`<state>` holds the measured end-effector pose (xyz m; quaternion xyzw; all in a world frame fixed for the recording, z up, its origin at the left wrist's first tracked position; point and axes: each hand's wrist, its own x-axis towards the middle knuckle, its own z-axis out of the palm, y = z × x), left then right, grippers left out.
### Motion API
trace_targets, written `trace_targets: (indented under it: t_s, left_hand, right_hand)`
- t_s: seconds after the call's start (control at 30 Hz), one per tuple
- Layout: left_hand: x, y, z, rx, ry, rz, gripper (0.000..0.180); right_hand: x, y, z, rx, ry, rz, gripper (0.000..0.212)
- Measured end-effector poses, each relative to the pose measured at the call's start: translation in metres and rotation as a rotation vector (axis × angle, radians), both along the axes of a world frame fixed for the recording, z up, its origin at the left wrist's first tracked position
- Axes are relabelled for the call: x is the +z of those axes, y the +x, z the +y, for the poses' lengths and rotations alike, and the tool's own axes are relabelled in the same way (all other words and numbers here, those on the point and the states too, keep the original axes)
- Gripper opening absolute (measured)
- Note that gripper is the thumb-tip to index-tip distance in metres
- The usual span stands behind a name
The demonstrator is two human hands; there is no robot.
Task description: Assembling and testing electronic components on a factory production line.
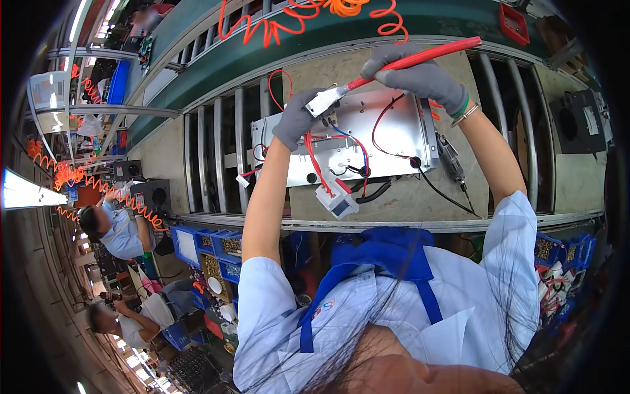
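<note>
My left hand (296, 121), in a grey glove, pinches a small pale metal-and-white part (323, 102) above a silver metal panel (400, 121). My gloved right hand (423, 79) is wrapped round a long red-handled tool (433, 52), its kind unclear. The tool slants down to the left, and its pale end meets the part in my left hand. Red wires (314, 157) and a blue wire run across the panel below my left hand. At the panel's near edge hangs or lies a white plastic component (338, 199) joined to red wires.
A corded or air screwdriver (453, 159) lies right of the panel, on a board (394, 207) over metal rollers (220, 157). Orange coiled hoses (282, 23) hang beyond. Blue bins (231, 244) of small fasteners stand below left. Two people (121, 230) are farther left. A red tray (514, 25) is far right.
</note>
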<state>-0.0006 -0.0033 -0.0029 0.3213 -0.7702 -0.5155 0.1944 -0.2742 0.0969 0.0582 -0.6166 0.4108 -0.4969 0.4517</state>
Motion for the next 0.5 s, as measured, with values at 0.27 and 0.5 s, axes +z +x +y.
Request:
trace_targets:
  t_s: [0.27,0.5]
  left_hand:
    - [0.005,-0.001,0.003,-0.001,0.036,-0.017,0.027]
    - [0.004,0.001,0.000,0.009,-0.041,-0.174,0.026]
  right_hand:
    - [-0.002,-0.020,0.004,-0.139,-0.079,0.071,0.018]
    - [0.031,0.027,0.019,-0.344,0.126,-0.166,0.023]
